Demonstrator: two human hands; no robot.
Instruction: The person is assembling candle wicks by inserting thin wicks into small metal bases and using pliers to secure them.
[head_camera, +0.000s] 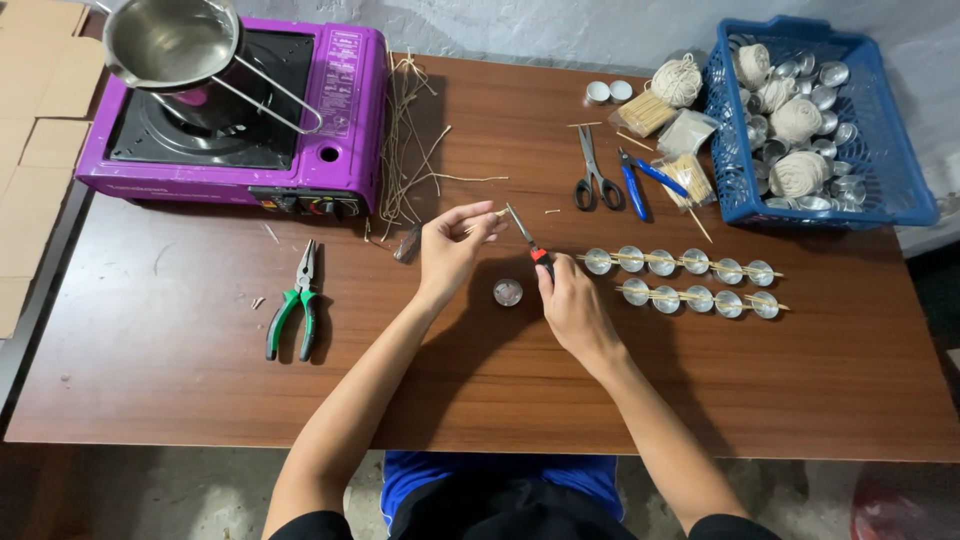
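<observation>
My left hand (452, 246) pinches a thin pale stick (497, 213) above the brown table (200, 370). My right hand (570, 300) grips small red-handled cutters (527, 238), whose metal tip points up toward the stick's end. A small round metal cup (508, 292) sits on the table between my hands. To the right lie two rows of similar metal cups (680, 264) with wooden sticks laid across them.
Green-handled pliers (295, 302) lie at the left. A purple portable stove (240, 110) with a steel pot (175, 45) stands at the back left, loose wicks (410, 150) beside it. Black scissors (595, 175), blue pliers (640, 180) and a blue basket (830, 120) of cups and string balls are at the back right.
</observation>
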